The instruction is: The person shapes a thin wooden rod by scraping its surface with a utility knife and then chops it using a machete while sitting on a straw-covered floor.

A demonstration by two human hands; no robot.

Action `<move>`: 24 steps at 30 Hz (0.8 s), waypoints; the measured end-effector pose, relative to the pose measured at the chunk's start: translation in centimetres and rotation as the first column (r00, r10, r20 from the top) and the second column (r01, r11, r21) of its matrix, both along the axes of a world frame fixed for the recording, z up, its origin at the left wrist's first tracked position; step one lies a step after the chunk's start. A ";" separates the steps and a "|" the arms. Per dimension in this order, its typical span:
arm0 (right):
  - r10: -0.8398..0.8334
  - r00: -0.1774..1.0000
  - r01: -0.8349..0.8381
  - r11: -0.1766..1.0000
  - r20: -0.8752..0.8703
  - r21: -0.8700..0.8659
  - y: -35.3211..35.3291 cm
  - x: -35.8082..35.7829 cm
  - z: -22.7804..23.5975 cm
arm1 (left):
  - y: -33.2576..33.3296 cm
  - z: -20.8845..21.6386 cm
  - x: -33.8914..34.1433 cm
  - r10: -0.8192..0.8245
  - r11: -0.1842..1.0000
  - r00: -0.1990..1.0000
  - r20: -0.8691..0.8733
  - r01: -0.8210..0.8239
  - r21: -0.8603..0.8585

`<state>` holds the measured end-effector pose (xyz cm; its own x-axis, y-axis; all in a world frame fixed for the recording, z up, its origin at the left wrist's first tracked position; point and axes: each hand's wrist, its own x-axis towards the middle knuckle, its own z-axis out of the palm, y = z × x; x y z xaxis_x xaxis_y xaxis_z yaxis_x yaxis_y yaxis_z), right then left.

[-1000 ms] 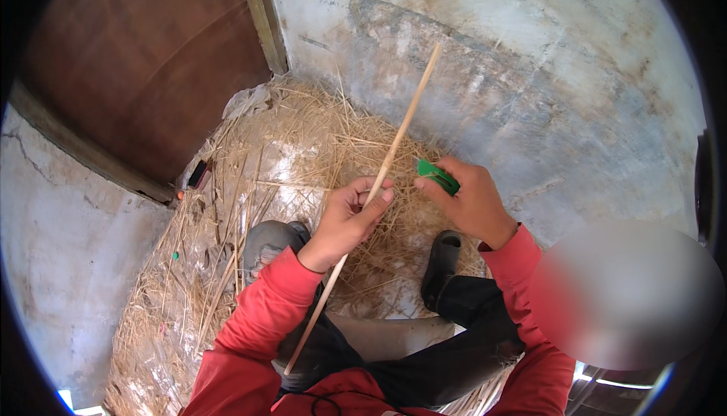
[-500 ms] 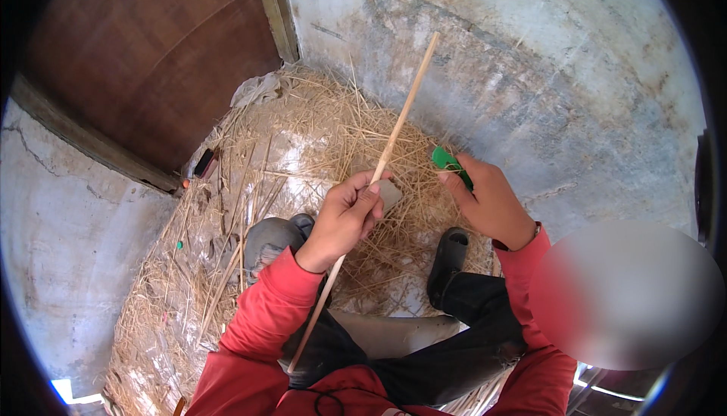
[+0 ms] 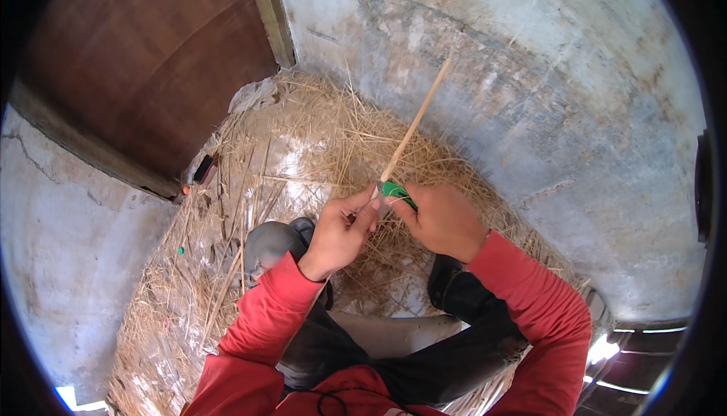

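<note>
A thin pale wooden stick point(image 3: 418, 119), like a bamboo strip, slants up and away to the right from my hands. My left hand point(image 3: 339, 233) is closed around it, thumb and fingers pinching it. My right hand point(image 3: 448, 223) grips a green tool with black parts that looks like a utility knife point(image 3: 398, 192). Its front end meets the stick just beside my left fingertips. Whether a blade is out cannot be seen. A small greyish scrap, perhaps a pad, shows by my left fingers. The stick's near end is hidden behind my left hand and arm.
Straw and shavings point(image 3: 356, 124) cover the floor around my feet. A stained wall point(image 3: 545, 90) rises ahead and right, with a brown door point(image 3: 151, 52) at the far left. A black-and-red object point(image 3: 203, 168) lies by the door. My legs point(image 3: 454, 363) are below my hands.
My right hand has moved left with the green utility knife, bringing it against the stick. The stick's far end has dropped slightly and shifted right; my left hand still holds it.
</note>
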<state>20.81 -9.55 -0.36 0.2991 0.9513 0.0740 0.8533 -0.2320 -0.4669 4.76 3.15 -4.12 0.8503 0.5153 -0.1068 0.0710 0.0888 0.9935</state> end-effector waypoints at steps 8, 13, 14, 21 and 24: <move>-0.080 0.982 0.065 0.994 0.173 0.091 1.0 0.9 0.3 | 0.8 0.5 0.2 0.006 1.000 0.999 0.037 -0.006 0.007; -0.096 0.962 0.045 0.979 0.256 0.199 1.8 1.1 0.2 | 1.0 2.1 -0.2 -0.008 0.985 0.995 0.097 0.025 -0.170; -0.123 0.947 0.057 0.974 0.297 0.220 1.9 1.1 -0.1 | 1.1 2.2 -0.4 -0.017 0.977 0.993 0.115 0.041 -0.210; -0.607 0.787 0.536 0.578 -0.115 0.615 -3.9 11.3 7.1 | 1.9 1.8 -5.9 -0.059 0.898 0.991 0.120 0.105 -0.428; -0.500 0.847 0.524 0.729 -0.181 0.439 -3.5 5.8 5.7 | 2.5 1.8 -4.7 -0.023 0.921 0.993 0.113 0.065 -0.383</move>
